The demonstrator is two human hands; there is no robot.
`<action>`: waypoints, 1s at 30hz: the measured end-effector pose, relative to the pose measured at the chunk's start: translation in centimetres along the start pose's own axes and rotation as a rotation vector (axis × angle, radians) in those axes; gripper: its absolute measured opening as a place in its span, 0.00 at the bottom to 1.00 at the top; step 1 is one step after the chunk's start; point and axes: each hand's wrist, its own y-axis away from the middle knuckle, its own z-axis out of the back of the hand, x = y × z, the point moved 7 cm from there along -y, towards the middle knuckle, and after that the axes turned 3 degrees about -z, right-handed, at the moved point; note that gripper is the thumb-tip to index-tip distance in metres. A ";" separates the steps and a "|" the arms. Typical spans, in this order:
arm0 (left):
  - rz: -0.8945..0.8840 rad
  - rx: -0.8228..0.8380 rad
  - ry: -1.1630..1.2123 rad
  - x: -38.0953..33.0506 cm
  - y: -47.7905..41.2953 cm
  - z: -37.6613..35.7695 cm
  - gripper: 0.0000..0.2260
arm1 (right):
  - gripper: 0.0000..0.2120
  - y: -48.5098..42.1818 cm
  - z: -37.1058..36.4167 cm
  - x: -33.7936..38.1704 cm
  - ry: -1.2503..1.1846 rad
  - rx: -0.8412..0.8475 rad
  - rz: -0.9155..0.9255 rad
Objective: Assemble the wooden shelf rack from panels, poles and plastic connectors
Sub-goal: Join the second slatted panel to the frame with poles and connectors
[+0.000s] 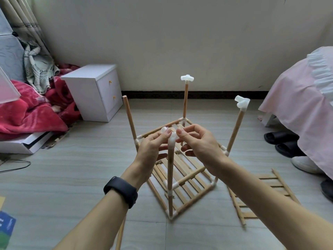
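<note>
Left hand: I see the left hand (153, 147) pinching the left branch of the white plastic connector (172, 139) between thumb and forefinger, with the other fingers loosely curled below.
Right hand: the right hand (198, 145) pinches the connector's right branch with thumb and forefinger tips, its remaining fingers half curled and holding nothing.
Connector: it sits on top of the nearest pole (170, 177), between my two hands.
Rack frame: it stands on the floor (72, 168), and a slatted panel (182, 188) lies inside its lower rails.
Other tops: the back pole (185, 101) and the right pole (236, 127) each carry a white connector, while the left pole (129, 120) ends bare.
Spare panel: the spare panel (257, 197) lies flat on the floor just right of the frame.
Nightstand: the white nightstand (90, 92) has both drawers closed, so I cannot tell what is inside.
Flat white box: the flat white box (27, 143) lies partly under a red blanket (32, 112), its contents hidden from me.
</note>
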 end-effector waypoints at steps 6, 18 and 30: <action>-0.016 0.004 0.008 0.3 -0.1 0.2 0.19 | 0.13 -0.1 -0.7 -0.5 -0.067 -0.015 -0.011; 0.040 0.015 -0.025 1.9 0.3 1.0 0.21 | 0.16 0.6 -0.5 -2.6 -0.091 -0.094 -0.135; 0.028 0.399 -1.731 12.0 -2.0 3.8 0.19 | 0.12 1.2 -4.7 -7.4 0.650 0.047 0.053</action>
